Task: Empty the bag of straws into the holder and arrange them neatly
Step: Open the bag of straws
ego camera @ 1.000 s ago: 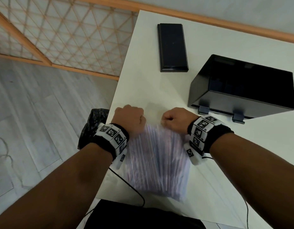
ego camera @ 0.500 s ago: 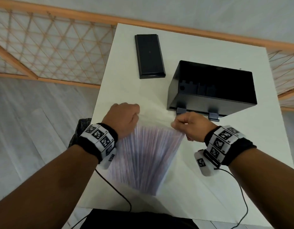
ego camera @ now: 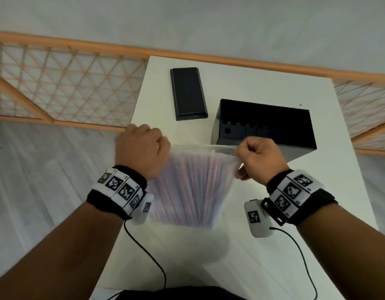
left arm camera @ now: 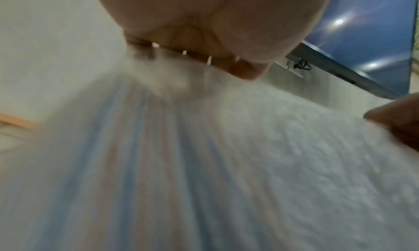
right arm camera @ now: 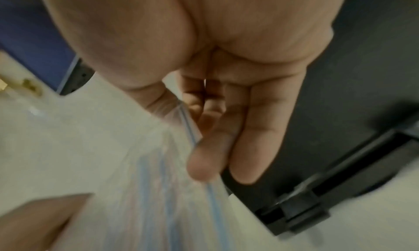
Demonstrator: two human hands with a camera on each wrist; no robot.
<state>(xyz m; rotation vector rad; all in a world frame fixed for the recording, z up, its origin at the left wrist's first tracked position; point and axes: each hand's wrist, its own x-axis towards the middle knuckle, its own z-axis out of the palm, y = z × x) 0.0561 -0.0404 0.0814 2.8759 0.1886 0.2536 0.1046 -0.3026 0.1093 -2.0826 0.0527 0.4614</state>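
Head: left hand (ego camera: 141, 148) and right hand (ego camera: 259, 161) each pinch a top corner of the bag (ego camera: 193, 187), held above the worktop (ego camera: 252, 245), its top edge pulled taut between them. Left grip is fingers curled on the bag's corner; right grip is thumb and forefinger on the other corner. Straws (ego camera: 191, 191) are inside, running lengthwise and fanned out toward the top. Holder (ego camera: 265, 126), an open black box, sits on the worktop just beyond the right hand. A flat black lid (ego camera: 188, 94) lies left of the holder, apart from it.

Left wrist: blurred. Fingers (left arm camera: 226, 65) are closed on the bag's edge (left arm camera: 181, 86); blue and pink straws (left arm camera: 136, 165) show through the plastic.

Right wrist: blurred. Thumb (right arm camera: 158, 97) and fingers (right arm camera: 206, 161) pinch the bag's edge (right arm camera: 188, 125); holder wall (right arm camera: 351, 93) is just beside the hand.
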